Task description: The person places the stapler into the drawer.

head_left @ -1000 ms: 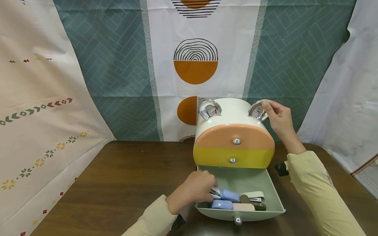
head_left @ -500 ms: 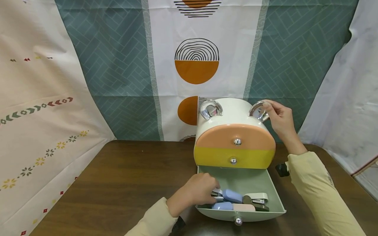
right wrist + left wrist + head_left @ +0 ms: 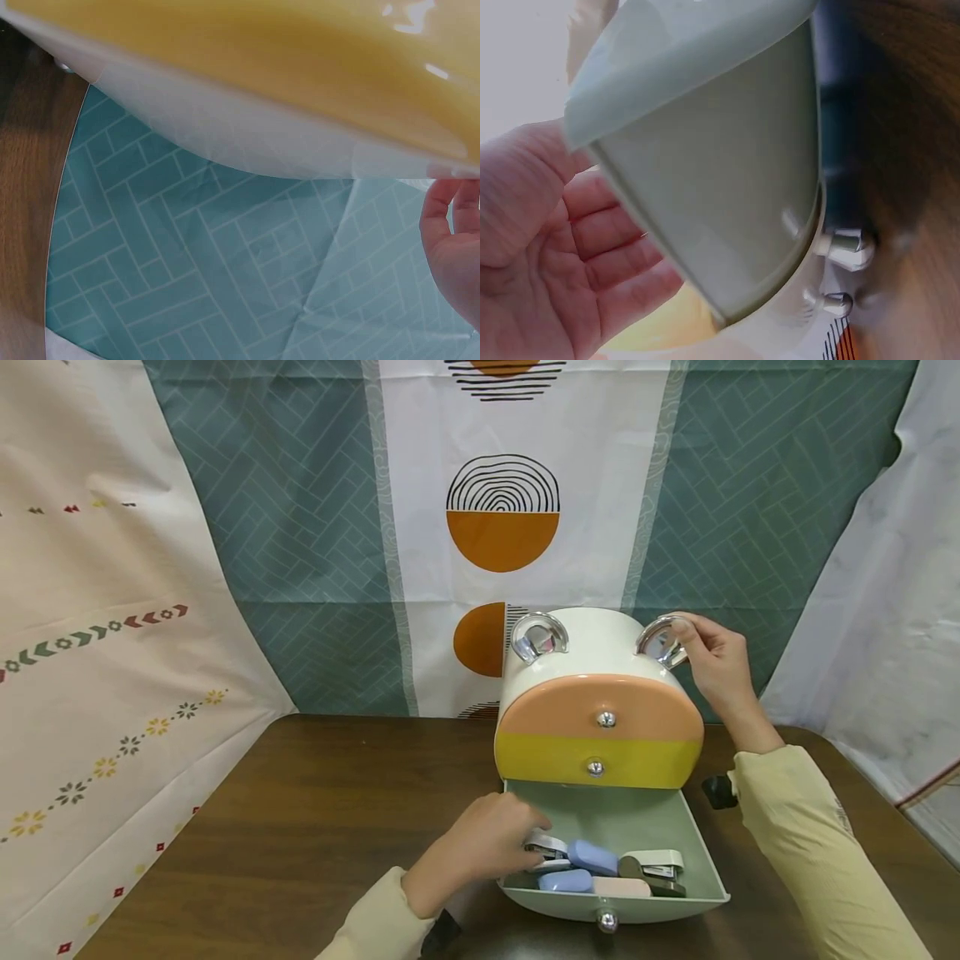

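Note:
A rounded cabinet (image 3: 600, 643) with a white shell, an orange front and a yellow front stands on the table, its pale green bottom drawer (image 3: 615, 814) pulled out. Inside lie a white stapler (image 3: 551, 843), blue rounded pieces (image 3: 592, 857), a pink one (image 3: 621, 887), and a dark green stapler with a cream part (image 3: 660, 864). My left hand (image 3: 480, 843) hovers at the drawer's left side, beside the white stapler; the left wrist view shows its fingers (image 3: 622, 255) extended. My right hand (image 3: 718, 664) holds the chrome ring (image 3: 662, 642) on the cabinet's top right.
Another chrome ring (image 3: 538, 637) sits at the cabinet's top left. Round silver knobs (image 3: 606, 719) mark the drawer fronts. A brown wooden table (image 3: 360, 802) extends to the left. Patterned cloth (image 3: 300, 543) hangs behind the table.
My left hand has let go of the white stapler and drawn slightly back to the left, leaving it in the drawer. My right hand keeps its hold on the ring.

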`<action>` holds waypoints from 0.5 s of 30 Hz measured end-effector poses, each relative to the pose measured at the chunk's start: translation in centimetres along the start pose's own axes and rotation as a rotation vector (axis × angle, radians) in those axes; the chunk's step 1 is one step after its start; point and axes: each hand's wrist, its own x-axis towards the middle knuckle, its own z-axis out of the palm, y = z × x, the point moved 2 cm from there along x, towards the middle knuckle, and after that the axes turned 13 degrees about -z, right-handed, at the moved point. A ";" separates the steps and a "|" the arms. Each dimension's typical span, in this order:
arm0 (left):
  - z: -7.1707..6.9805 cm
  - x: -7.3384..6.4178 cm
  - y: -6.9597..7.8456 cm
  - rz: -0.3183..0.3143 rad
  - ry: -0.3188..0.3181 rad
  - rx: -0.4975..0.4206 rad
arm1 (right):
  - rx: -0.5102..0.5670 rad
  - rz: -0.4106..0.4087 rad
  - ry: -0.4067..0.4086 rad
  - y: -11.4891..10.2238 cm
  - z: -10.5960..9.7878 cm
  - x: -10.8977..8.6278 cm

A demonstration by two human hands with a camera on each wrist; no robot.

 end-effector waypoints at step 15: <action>-1.7 -2.6 -1.3 -0.066 0.120 -0.309 | 0.022 0.000 -0.011 -0.1 0.0 0.1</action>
